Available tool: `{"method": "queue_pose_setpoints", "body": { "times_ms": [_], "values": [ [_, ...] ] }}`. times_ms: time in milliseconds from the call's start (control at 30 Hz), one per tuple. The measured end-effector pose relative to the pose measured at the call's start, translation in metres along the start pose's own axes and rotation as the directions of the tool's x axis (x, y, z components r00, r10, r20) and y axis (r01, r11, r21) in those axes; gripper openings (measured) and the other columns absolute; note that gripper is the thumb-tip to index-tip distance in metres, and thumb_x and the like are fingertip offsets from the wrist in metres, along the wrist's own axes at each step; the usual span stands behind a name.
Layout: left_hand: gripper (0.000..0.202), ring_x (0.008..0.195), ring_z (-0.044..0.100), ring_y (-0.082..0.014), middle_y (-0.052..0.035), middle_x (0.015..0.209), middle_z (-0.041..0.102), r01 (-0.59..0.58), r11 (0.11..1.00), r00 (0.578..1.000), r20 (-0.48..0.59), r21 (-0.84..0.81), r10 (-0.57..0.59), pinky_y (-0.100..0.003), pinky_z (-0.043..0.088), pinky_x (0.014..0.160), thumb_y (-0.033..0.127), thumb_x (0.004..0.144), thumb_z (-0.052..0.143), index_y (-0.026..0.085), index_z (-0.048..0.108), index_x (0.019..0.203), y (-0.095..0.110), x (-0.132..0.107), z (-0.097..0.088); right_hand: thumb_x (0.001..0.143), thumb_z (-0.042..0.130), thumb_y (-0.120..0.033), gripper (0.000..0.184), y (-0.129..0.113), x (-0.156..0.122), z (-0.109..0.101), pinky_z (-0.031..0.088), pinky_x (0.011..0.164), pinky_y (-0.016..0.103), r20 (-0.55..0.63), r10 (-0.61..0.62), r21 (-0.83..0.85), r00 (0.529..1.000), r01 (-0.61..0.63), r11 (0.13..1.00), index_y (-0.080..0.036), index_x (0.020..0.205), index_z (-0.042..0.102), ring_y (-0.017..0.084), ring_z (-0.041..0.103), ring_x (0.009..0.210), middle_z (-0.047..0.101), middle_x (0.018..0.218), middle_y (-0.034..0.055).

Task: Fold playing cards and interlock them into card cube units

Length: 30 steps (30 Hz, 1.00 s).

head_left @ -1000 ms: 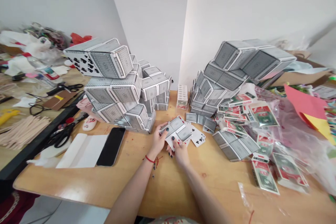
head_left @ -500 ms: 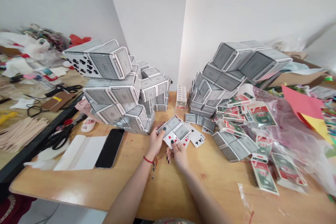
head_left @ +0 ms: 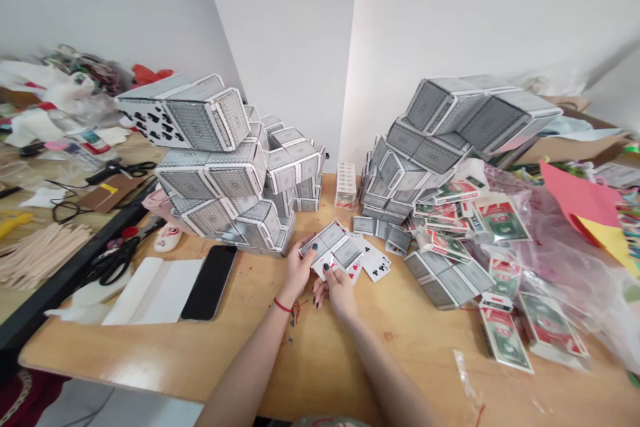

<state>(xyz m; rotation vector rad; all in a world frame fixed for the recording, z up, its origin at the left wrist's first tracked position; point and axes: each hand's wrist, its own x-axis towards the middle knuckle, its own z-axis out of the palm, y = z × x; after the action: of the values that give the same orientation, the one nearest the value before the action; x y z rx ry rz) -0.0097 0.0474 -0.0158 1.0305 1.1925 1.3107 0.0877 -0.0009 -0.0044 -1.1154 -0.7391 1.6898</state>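
Note:
Between my hands is a joined piece of playing cards (head_left: 325, 240) with grey patterned backs and a face with red hearts. My left hand (head_left: 299, 265) grips its left side, thumb on top. At the lower edge my right hand (head_left: 337, 290) pinches the cards with thumb and fingers. Just beyond lie loose playing cards (head_left: 375, 260), face up, with black clubs. A small folded card piece (head_left: 383, 230) stands behind them. Stacked card boxes rise on both sides, a left stack (head_left: 215, 173) and a right stack (head_left: 425, 140).
A black phone (head_left: 210, 283) and white paper (head_left: 155, 290) lie at left, near black scissors (head_left: 117, 257). Red-and-green card packs (head_left: 505, 337) and clear plastic wrap (head_left: 565, 267) crowd the right. A card box (head_left: 450, 277) sits near my right hand.
My right hand has shifted slightly up and left along the cards' lower edge. My left hand stays in nearly the same place on the cards.

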Motion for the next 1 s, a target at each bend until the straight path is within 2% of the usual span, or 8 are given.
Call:
{"method": "queue_pose_setpoints", "body": {
  "times_ms": [400,667,733,800,900,1000],
  "values": [
    [0.038,0.103,0.053,-0.0200,-0.0103,0.113,0.057,-0.087,0.990,0.996,0.044,0.109,0.082,-0.033,0.040,0.088,0.027,0.074,0.055,0.016,0.052,0.109,0.002,-0.002,0.002,0.068,0.046,-0.059,0.047,0.001,0.006,-0.004,0.035,0.028,0.018,0.058,0.042,-0.055,0.997,-0.039,0.998,-0.018,0.048,0.042,0.013,0.055,0.036,0.058,0.041,0.0074],
    [0.036,0.105,0.051,-0.0189,-0.0103,0.115,0.055,-0.105,0.985,0.993,0.073,0.138,0.096,-0.032,0.038,0.090,0.023,0.074,0.053,0.016,0.050,0.109,0.007,-0.004,0.003,0.072,0.044,-0.058,0.048,0.005,0.011,-0.006,0.035,0.029,0.019,0.060,0.042,-0.055,0.997,-0.039,0.998,-0.015,0.051,0.049,0.013,0.055,0.037,0.060,0.045,0.0079],
    [0.036,0.105,0.051,-0.0181,-0.0092,0.115,0.055,-0.101,0.986,0.993,0.069,0.129,0.093,-0.031,0.038,0.090,0.021,0.073,0.054,0.017,0.052,0.108,0.009,-0.006,0.003,0.074,0.044,-0.056,0.047,0.004,0.009,-0.007,0.036,0.030,0.019,0.092,0.041,-0.038,0.995,-0.038,0.999,-0.014,0.054,0.051,0.013,0.055,0.038,0.061,0.048,0.0077],
    [0.036,0.100,0.053,-0.0169,-0.0081,0.112,0.056,-0.074,0.993,0.997,0.045,0.095,0.070,-0.029,0.040,0.086,0.020,0.071,0.056,0.018,0.053,0.106,0.009,-0.007,0.003,0.075,0.046,-0.052,0.042,0.002,0.005,-0.010,0.039,0.035,0.021,0.171,0.011,0.013,0.985,-0.014,1.000,-0.013,0.061,0.054,0.013,0.056,0.042,0.063,0.054,0.0078],
    [0.035,0.079,0.059,-0.0136,-0.0065,0.098,0.062,0.025,1.000,1.000,-0.004,-0.018,-0.026,-0.024,0.047,0.067,0.024,0.069,0.059,0.017,0.054,0.103,0.008,-0.007,0.002,0.074,0.054,-0.045,0.031,-0.001,-0.001,-0.015,0.045,0.048,0.026,0.312,-0.047,0.103,0.949,0.016,0.995,-0.014,0.077,0.057,0.015,0.059,0.051,0.067,0.070,0.0086],
    [0.038,0.055,0.057,-0.0097,-0.0034,0.079,0.063,0.169,0.971,0.985,0.002,-0.170,-0.172,-0.020,0.044,0.048,0.028,0.065,0.062,0.016,0.054,0.101,0.009,-0.007,0.002,0.074,0.056,-0.043,0.028,-0.002,-0.003,-0.018,0.045,0.056,0.029,0.349,-0.058,0.117,0.935,0.018,0.993,-0.015,0.080,0.057,0.015,0.059,0.054,0.067,0.076,0.0083]
  ]
}}
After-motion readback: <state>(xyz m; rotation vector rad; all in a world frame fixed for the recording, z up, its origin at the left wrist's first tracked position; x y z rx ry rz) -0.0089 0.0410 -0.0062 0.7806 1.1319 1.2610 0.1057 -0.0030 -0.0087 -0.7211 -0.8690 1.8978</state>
